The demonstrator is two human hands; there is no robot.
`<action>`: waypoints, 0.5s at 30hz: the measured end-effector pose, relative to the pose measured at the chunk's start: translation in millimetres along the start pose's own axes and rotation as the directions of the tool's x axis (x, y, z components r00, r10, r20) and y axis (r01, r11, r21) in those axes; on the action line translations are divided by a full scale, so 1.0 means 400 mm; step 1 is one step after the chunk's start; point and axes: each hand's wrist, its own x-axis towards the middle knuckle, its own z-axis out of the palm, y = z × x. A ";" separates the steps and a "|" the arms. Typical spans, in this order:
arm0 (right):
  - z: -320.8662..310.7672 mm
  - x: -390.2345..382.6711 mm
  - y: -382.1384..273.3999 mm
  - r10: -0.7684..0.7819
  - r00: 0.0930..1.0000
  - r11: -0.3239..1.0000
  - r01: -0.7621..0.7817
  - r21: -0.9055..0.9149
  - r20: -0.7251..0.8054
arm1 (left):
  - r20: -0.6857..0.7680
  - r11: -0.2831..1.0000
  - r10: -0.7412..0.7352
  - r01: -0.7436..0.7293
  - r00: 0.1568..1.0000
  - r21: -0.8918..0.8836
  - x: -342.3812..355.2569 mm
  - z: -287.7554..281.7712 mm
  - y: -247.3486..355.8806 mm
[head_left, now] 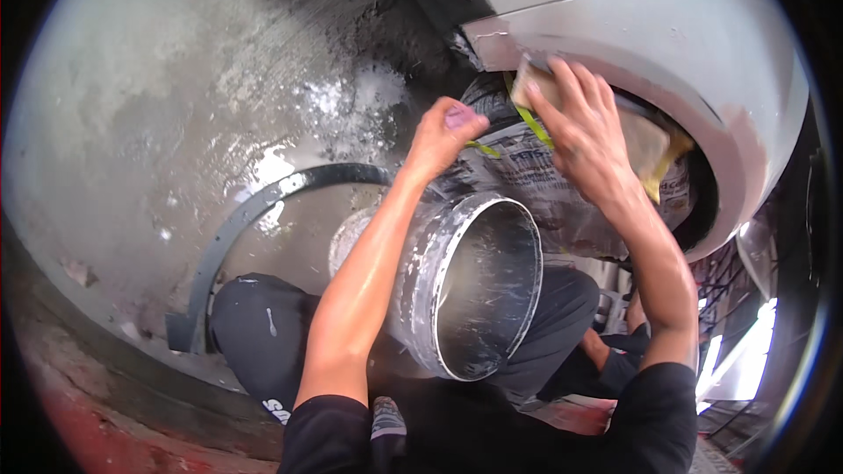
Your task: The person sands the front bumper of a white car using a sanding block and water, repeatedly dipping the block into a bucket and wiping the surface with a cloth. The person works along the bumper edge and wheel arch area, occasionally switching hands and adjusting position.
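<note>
Now holding a tan block (537,86) right at the left end of the wheel arch (745,156), clamped in the fingers of the right hand (587,127), spread over its face, likely for even pressure; hard to call whether touching the panel. Left of the wheel arch, with the left hand (443,134): fingers curled together, seemingly around a small pinkish scrap (457,115), too blurred to name. Inside the wheel arch: newspaper (518,162) and yellow-green tape (534,126), presumably as a shield against grime. Below-left of the wheel arch: a spattered bucket (413,281) between the knees (250,307), probably for easy reach. Farther left, on the wet floor (132,167): a curved dark trim strip (290,183), perhaps set aside for clearance.
</note>
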 end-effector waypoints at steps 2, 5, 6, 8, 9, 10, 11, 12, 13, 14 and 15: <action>-0.019 -0.102 -0.004 0.171 0.984 0.946 -0.179 0.269 0.054 | -0.292 0.996 0.089 -0.093 0.952 0.001 0.015 0.008 0.037; -0.031 -0.240 -0.021 0.358 0.904 0.614 -0.417 0.671 0.234 | -0.393 0.867 0.497 -0.417 0.774 0.274 0.055 0.063 0.108; -0.023 -0.285 -0.026 0.407 0.854 0.448 -0.496 0.744 0.324 | -0.360 0.814 0.573 -0.457 0.736 0.360 0.073 0.099 0.140; -0.002 -0.353 -0.041 0.394 0.827 0.212 -0.506 0.836 0.401 | -0.290 0.696 0.702 -0.540 0.650 0.473 0.091 0.173 0.227; 0.004 -0.378 -0.057 0.383 0.800 0.080 -0.527 0.846 0.463 | -0.186 0.598 0.771 -0.594 0.608 0.538 0.133 0.188 0.212; 0.012 -0.385 -0.077 0.338 0.787 -0.077 -0.524 0.849 0.516 | -0.123 0.490 0.817 -0.566 0.563 0.663 0.176 0.175 0.183; 0.017 -0.380 -0.094 0.281 0.785 -0.228 -0.504 0.833 0.552 | -0.048 0.357 0.857 -0.524 0.513 0.773 0.217 0.144 0.155; 0.044 -0.398 -0.122 0.256 0.796 -0.400 -0.429 0.810 0.548 | -0.070 0.334 0.875 -0.493 0.479 0.803 0.249 0.117 0.113; 0.075 -0.415 -0.155 0.232 0.799 -0.522 -0.380 0.764 0.555 | -0.081 0.303 0.895 -0.463 0.440 0.833 0.271 0.086 0.084; 0.097 -0.436 -0.185 0.188 0.789 -0.598 -0.381 0.705 0.585 | -0.156 0.399 0.841 -0.400 0.517 0.825 0.257 0.087 0.062; 0.124 -0.448 -0.210 0.141 0.783 -0.669 -0.375 0.641 0.606 | -0.180 0.453 0.809 -0.398 0.560 0.798 0.271 0.069 0.029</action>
